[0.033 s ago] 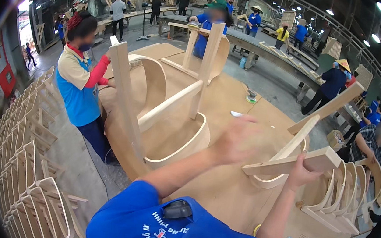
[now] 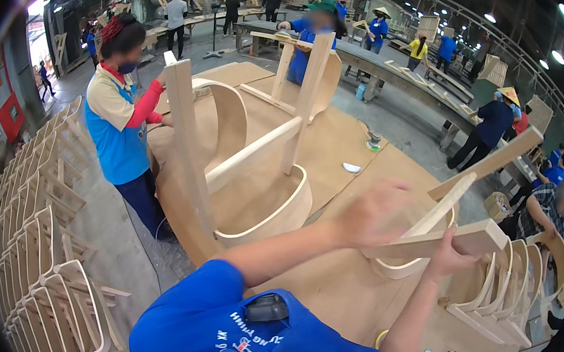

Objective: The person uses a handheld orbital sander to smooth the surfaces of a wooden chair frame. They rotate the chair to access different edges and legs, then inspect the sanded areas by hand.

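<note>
My right hand is wrapped round the thick leg of a pale wooden chair frame, which stands legs-up on the table at the right. The frame's curved band rests on the tabletop. My left hand, blurred, hovers beside the same leg near its far-left end. Its fingers look spread, with nothing seen in them. Part of the leg is hidden behind that hand. Left of my arm stands a second upturned chair frame, its curved band lying on the table.
Cardboard covers the table. A small green-based sander and a white half-round piece lie beyond my left hand. Curved frames stack at right; many more line the left floor. Co-workers stand at left and across the table.
My left hand has moved right, closer to the leg held by my right hand. More of the white half-round piece now shows. My right hand keeps its grip.
</note>
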A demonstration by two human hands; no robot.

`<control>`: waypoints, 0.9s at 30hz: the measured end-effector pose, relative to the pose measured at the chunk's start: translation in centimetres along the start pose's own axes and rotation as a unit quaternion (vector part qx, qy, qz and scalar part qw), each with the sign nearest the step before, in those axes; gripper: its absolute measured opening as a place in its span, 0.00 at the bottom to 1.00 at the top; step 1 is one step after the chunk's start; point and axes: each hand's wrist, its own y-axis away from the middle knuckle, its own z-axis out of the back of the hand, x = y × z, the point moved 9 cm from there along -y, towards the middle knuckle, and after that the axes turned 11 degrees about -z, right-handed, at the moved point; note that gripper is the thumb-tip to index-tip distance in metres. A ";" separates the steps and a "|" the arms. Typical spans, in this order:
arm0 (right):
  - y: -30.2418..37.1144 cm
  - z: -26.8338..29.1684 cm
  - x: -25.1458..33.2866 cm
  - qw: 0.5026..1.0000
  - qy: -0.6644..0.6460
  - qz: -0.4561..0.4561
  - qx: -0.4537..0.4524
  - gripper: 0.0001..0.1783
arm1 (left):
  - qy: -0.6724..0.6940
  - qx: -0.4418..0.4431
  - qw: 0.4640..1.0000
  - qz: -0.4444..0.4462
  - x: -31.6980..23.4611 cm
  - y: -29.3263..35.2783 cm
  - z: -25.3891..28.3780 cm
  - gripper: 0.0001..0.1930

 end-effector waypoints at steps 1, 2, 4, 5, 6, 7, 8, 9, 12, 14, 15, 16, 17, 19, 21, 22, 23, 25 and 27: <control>-0.1 0.1 -0.9 0.999 -0.029 -0.038 0.018 0.42 | 0.026 -0.001 0.999 -0.034 -1.5 -2.1 -2.8 0.28; -0.2 0.2 -1.7 0.995 -0.057 -0.076 0.034 0.43 | 0.116 -0.033 0.992 -0.033 -2.4 -3.9 -4.9 0.26; 0.1 0.3 -2.4 0.994 -0.069 -0.077 0.044 0.42 | 0.171 -0.021 0.984 -0.044 -4.6 -7.0 -9.3 0.26; 0.2 0.2 -2.4 0.996 -0.061 -0.056 0.039 0.42 | 0.189 -0.008 0.981 -0.038 -4.8 -7.8 -10.5 0.27; 0.5 0.2 -2.6 0.997 -0.052 -0.036 0.037 0.42 | 0.208 0.004 0.978 -0.032 -4.9 -8.5 -11.7 0.27; 0.7 0.0 -2.8 0.998 -0.046 -0.023 0.037 0.41 | 0.225 0.031 0.974 -0.025 -4.8 -8.9 -13.0 0.28; 0.7 0.1 -3.1 0.998 -0.045 -0.013 0.042 0.41 | 0.220 0.014 0.975 -0.030 -4.7 -9.2 -13.5 0.28; 0.8 -0.1 -3.4 0.998 -0.044 -0.003 0.048 0.41 | 0.214 0.013 0.976 -0.037 -4.4 -9.3 -13.9 0.28; 0.6 0.0 -3.7 0.996 -0.031 0.024 0.085 0.40 | 0.177 -0.003 0.984 -0.016 -3.9 -8.6 -15.8 0.28; 0.5 0.4 -3.4 0.990 -0.018 0.051 0.129 0.40 | 0.132 -0.008 0.991 -0.006 -3.5 -8.2 -16.3 0.28; 0.4 0.7 -3.2 0.987 -0.011 0.063 0.150 0.39 | 0.137 0.005 0.991 0.002 -3.0 -8.2 -16.4 0.31; 0.2 1.3 -3.4 0.984 0.002 0.060 0.169 0.39 | 0.132 -0.034 0.991 0.010 -1.8 -8.5 -15.2 0.32; 0.3 1.7 -3.8 0.980 0.018 0.055 0.189 0.39 | 0.134 -0.072 0.988 0.017 -0.3 -9.0 -13.7 0.33; -0.4 4.8 -6.2 0.976 0.083 -0.027 0.200 0.39 | 0.142 -0.097 0.983 0.066 3.2 -9.8 -11.5 0.35; -0.2 8.5 -9.0 0.964 0.151 -0.069 0.210 0.34 | 0.143 -0.077 0.981 0.106 6.5 -10.1 -9.8 0.34; 0.0 10.5 -11.0 0.953 0.171 -0.111 0.225 0.32 | 0.139 -0.062 0.981 0.119 7.2 -10.3 -9.7 0.33; 0.2 12.9 -13.0 0.943 0.191 -0.147 0.231 0.30 | 0.141 -0.043 0.984 0.103 7.1 -10.4 -10.0 0.33; 1.0 18.2 -16.4 0.925 0.225 -0.203 0.229 0.27 | 0.135 -0.026 0.989 0.053 5.4 -10.5 -10.9 0.35; 1.9 23.4 -18.5 0.912 0.253 -0.247 0.206 0.24 | 0.125 -0.059 0.990 0.009 2.2 -10.0 -12.4 0.36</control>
